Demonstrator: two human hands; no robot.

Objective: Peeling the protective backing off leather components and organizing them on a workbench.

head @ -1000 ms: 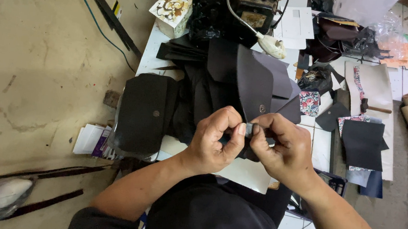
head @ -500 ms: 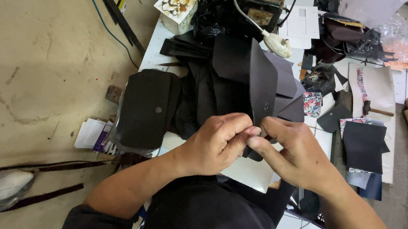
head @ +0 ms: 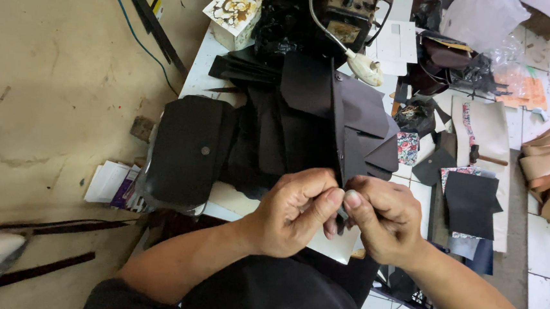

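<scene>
Two hands meet at the centre of the head view, thumbs pressed tip to tip; the left hand [head: 290, 210] and the right hand [head: 380, 217] are together, both pinched on the lower edge of a dark panel [head: 361, 125]; the panel rises from the grip, away from the person, standing on edge so that only a thin seam line and its angled flaps show; its near end lies between the thumbs and curled fingers, touching both hands; the exact point of contact is hidden behind the thumbs, and any small part held there cannot be made out.

Below the hands a pale sheet [head: 330, 242] lies on the bench [head: 197, 71]; just left of the left hand lies a black pouch [head: 188, 148] with a small round stud, part of it overhanging the bench edge; dark cut pieces are stacked beyond the panel, their outlines merging; a sewing machine [head: 346, 11] stands at the far end, cut off by the top edge, with a white lamp head [head: 368, 69] beside it; a patterned box [head: 233, 13] stands at the far left corner; a black square piece [head: 471, 204] lies to the right, well apart from the hands; both forearms run out of the lower edge.
</scene>
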